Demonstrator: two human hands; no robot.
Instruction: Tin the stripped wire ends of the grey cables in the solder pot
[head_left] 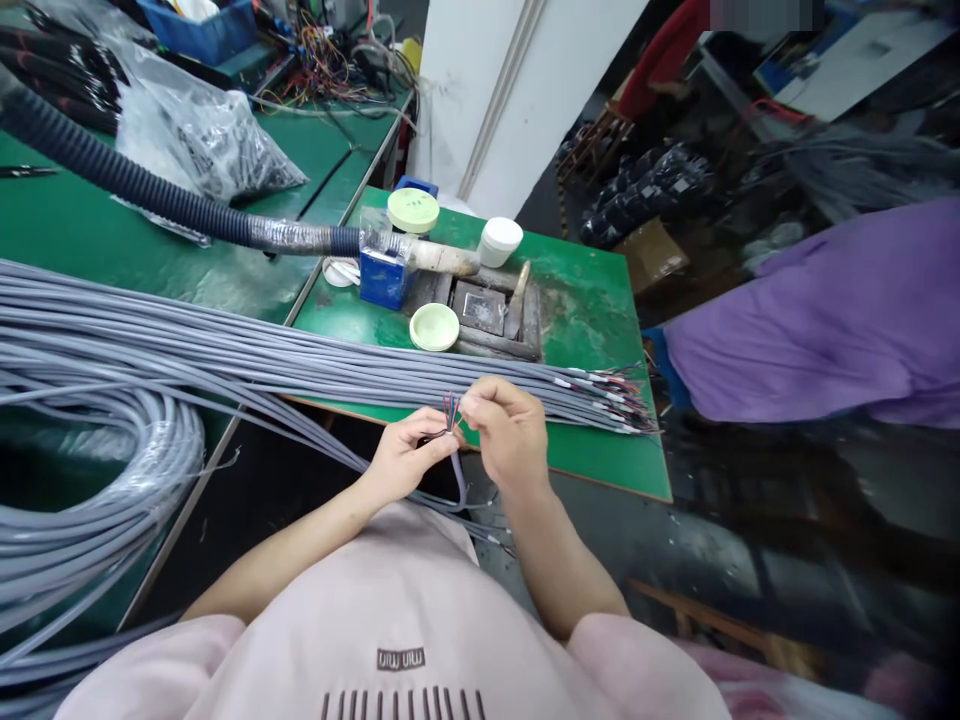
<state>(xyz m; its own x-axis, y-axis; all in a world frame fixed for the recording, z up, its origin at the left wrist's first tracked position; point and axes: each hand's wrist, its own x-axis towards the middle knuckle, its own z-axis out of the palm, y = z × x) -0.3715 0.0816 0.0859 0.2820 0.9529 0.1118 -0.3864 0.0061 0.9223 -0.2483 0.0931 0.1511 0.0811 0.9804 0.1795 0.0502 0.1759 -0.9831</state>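
Note:
Between thumb and fingers, my left hand (411, 450) grips the end of a grey cable (459, 482), whose thin coloured wires (451, 408) fan upward from the sheath. My right hand (514, 430) is closed in a pinch at the wire tips, on one of these wires as it appears; the fingertips partly hide it. Just beyond both hands, a long bundle of grey cables (360, 365) lies across the green table (592, 290). Its stripped ends (619, 400) with white labels point to the right.
A soldering pot (484, 312) sits behind the bundle, near a pale green bowl (435, 327), a white tub (500, 240) and a blue box (384, 278). A black corrugated hose (172, 205) reaches in from the left. Coiled grey cable (161, 460) lies left; purple cloth (810, 320) hangs right.

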